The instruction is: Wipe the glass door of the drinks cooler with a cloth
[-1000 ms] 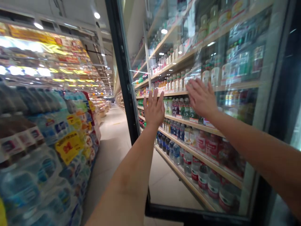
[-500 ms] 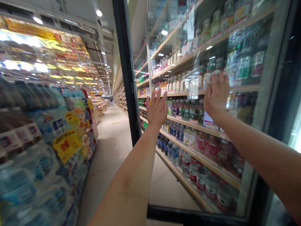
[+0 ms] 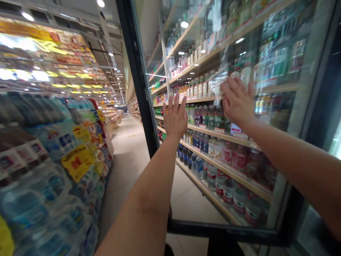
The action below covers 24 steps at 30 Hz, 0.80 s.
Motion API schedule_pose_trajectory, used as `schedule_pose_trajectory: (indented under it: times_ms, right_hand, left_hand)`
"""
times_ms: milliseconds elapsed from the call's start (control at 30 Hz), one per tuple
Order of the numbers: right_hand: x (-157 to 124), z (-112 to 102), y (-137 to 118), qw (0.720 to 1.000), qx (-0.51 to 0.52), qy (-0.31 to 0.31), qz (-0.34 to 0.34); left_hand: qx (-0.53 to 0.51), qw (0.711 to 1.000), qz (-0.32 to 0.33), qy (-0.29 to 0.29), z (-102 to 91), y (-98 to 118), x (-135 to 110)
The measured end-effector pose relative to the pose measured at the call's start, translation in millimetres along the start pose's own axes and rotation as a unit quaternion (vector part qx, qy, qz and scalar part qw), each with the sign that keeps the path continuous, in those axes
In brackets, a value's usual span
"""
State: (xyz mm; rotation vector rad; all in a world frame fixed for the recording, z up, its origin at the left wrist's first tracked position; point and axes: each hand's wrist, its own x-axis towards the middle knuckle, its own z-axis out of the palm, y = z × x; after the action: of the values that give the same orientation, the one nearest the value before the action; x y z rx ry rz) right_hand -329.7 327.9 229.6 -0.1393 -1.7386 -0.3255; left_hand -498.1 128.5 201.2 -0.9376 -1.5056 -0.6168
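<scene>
A black-framed glass door (image 3: 202, 227) stands swung open in front of me. My left hand (image 3: 174, 119) is spread flat with its palm toward the glass, near the door's left frame. Farther right and a little higher, my right hand (image 3: 238, 103) is also raised palm-forward, its fingers outstretched and slightly blurred. Neither hand holds anything. Both look to be at the pane, though firm contact is hard to make out. Behind the glass, wooden-edged shelves (image 3: 226, 169) carry rows of drink bottles (image 3: 213, 117).
Stacked packs of bottled water (image 3: 26, 199) fill the left side, with a yellow price sign (image 3: 77, 163) on them. A tiled aisle (image 3: 130, 153) runs away between this stack and the shelves. Dark shapes, perhaps my legs or feet, show at the bottom.
My right hand has shifted left across the pane, its fingers now tilted left. My left hand has moved slightly left and up. The view has shifted a little, and the door's lower frame appears higher.
</scene>
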Motion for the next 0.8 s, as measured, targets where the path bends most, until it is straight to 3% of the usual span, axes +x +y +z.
schedule_pose_trajectory:
  times_ms: [133, 267, 367, 600, 700, 800]
  right_hand:
    - [13, -27, 55, 0.979, -0.001, 0.049, 0.199]
    - [22, -35, 62, 0.963, -0.004, 0.055, 0.263]
    - [27, -23, 35, 0.973, -0.001, 0.048, 0.225]
    - [23, 12, -41, 0.997, 0.062, -0.053, 0.001]
    - [23, 6, -47, 0.991, 0.075, -0.092, -0.068]
    - [33, -7, -23, 0.995, 0.025, -0.083, -0.054]
  left_hand:
    - [-0.026, 0.999, -0.018, -0.016, -5.1, 3, 2]
    - [-0.039, 0.998, -0.029, -0.035, -10.2, 5, 3]
    - [-0.042, 0.998, -0.031, -0.041, -10.3, 6, 3]
    - [-0.044, 0.997, -0.037, -0.042, -5.6, 5, 3]
    - [-0.062, 0.995, -0.050, -0.055, -2.3, 4, 4]
    - [-0.092, 0.993, -0.055, -0.053, 1.6, 2, 4]
